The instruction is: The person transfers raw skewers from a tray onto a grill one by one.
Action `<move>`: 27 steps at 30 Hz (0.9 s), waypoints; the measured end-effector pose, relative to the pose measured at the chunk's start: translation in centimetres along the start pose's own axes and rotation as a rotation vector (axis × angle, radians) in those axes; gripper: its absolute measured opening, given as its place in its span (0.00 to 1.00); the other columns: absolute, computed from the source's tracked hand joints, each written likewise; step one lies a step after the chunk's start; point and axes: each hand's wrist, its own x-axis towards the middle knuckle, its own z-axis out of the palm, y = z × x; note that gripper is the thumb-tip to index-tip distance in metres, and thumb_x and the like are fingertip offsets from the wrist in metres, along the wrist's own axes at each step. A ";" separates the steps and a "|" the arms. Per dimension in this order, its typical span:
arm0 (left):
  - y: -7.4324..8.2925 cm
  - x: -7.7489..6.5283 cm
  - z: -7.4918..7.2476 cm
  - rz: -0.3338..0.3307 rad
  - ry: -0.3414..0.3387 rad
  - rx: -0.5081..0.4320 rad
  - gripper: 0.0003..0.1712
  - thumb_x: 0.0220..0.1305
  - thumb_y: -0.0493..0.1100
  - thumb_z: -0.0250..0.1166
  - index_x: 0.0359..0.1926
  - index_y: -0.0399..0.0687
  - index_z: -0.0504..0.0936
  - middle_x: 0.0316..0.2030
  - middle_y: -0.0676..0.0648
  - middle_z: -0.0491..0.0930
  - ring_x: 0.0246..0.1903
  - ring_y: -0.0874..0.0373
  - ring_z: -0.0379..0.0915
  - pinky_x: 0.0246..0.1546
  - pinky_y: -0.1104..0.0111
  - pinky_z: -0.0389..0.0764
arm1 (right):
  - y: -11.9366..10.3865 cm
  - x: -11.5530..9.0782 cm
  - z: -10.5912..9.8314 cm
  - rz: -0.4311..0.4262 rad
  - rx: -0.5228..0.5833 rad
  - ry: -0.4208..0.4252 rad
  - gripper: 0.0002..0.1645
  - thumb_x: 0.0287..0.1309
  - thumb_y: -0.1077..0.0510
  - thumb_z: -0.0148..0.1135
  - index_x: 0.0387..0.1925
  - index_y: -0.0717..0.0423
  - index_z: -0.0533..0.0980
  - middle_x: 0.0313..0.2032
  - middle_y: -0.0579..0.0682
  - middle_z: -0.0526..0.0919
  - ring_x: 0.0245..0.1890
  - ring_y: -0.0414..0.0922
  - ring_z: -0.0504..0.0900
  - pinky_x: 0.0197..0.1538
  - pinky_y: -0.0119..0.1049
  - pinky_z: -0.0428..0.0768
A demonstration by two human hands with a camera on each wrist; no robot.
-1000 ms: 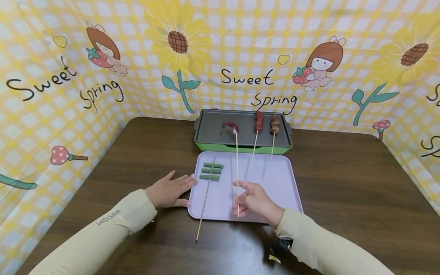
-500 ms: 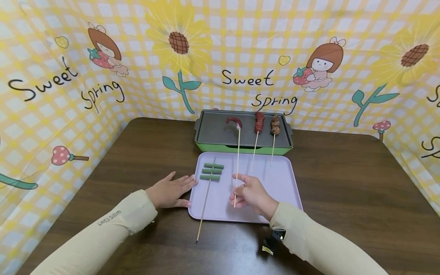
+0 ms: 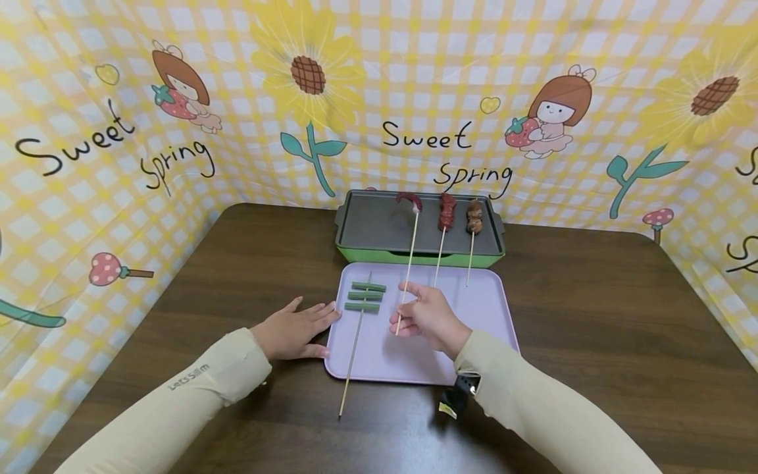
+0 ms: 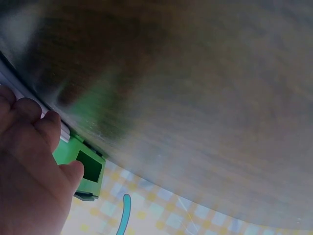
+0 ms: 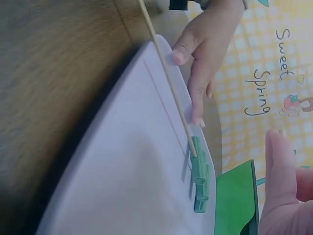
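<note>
My right hand [image 3: 432, 319] pinches the lower part of a thin wooden skewer [image 3: 410, 253] over the lilac tray [image 3: 474, 322]. A curled dark-red piece [image 3: 417, 203] with a pale base tops this skewer, over the grey griddle plate of the green grill [image 3: 367, 227]; I cannot tell whether it touches the plate. Spread out at the tray's left edge, my left hand [image 3: 296, 331] rests its fingertips on the rim. On the tray beside it lies a skewer of green stalk pieces [image 3: 364, 296], its stick reaching past the front edge.
A red meat skewer [image 3: 447, 212] and a brown skewer [image 3: 474, 217] lie on the grill's right half, their sticks pointing toward the tray. Brown wooden table [image 3: 598, 316] surrounds tray and grill. A checked yellow cloth [image 3: 414, 79] hangs behind and at the sides.
My right hand has moved forward and slightly left with the skewer, and the curled dark-red piece has shifted farther back and right over the grill. The left hand stays in place.
</note>
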 end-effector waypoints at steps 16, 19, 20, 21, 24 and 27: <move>-0.2 0.0 0.3 -0.002 0.011 0.019 0.41 0.67 0.60 0.55 0.70 0.36 0.60 0.70 0.37 0.57 0.68 0.44 0.56 0.63 0.40 0.51 | -1.3 1.9 -0.1 0.017 0.071 0.043 0.33 0.65 0.75 0.44 0.71 0.69 0.51 0.17 0.50 0.77 0.15 0.38 0.78 0.22 0.28 0.79; -0.2 0.0 0.4 0.002 0.017 0.024 0.41 0.67 0.60 0.55 0.70 0.37 0.60 0.70 0.37 0.57 0.68 0.44 0.56 0.63 0.40 0.51 | -1.6 2.4 -0.3 0.013 0.077 0.062 0.33 0.65 0.75 0.43 0.71 0.68 0.51 0.18 0.51 0.77 0.15 0.39 0.78 0.23 0.28 0.79; -0.2 0.0 0.4 0.002 0.017 0.022 0.41 0.67 0.60 0.55 0.70 0.37 0.60 0.70 0.37 0.57 0.68 0.44 0.56 0.64 0.40 0.51 | -1.7 2.5 -0.3 0.015 0.075 0.070 0.33 0.66 0.74 0.44 0.71 0.67 0.52 0.18 0.52 0.77 0.15 0.39 0.78 0.23 0.28 0.79; -0.2 0.0 0.4 0.002 0.015 0.023 0.41 0.67 0.60 0.55 0.70 0.37 0.60 0.70 0.37 0.57 0.68 0.44 0.56 0.64 0.40 0.51 | -1.8 2.6 -0.3 0.016 0.069 0.072 0.33 0.66 0.74 0.44 0.71 0.67 0.52 0.18 0.52 0.77 0.15 0.39 0.78 0.23 0.28 0.79; -0.2 0.0 0.4 0.001 0.015 0.026 0.42 0.67 0.60 0.55 0.70 0.37 0.61 0.70 0.37 0.57 0.68 0.44 0.57 0.63 0.40 0.51 | -2.1 2.8 -0.3 0.019 0.059 0.072 0.33 0.66 0.74 0.44 0.71 0.67 0.53 0.19 0.52 0.77 0.16 0.39 0.79 0.23 0.28 0.79; -0.2 0.0 0.4 0.004 0.021 0.030 0.41 0.67 0.61 0.55 0.70 0.37 0.61 0.70 0.37 0.57 0.68 0.44 0.57 0.63 0.40 0.51 | -2.3 3.0 -0.2 0.029 0.061 0.074 0.33 0.65 0.75 0.44 0.70 0.67 0.54 0.18 0.52 0.77 0.15 0.39 0.78 0.22 0.28 0.79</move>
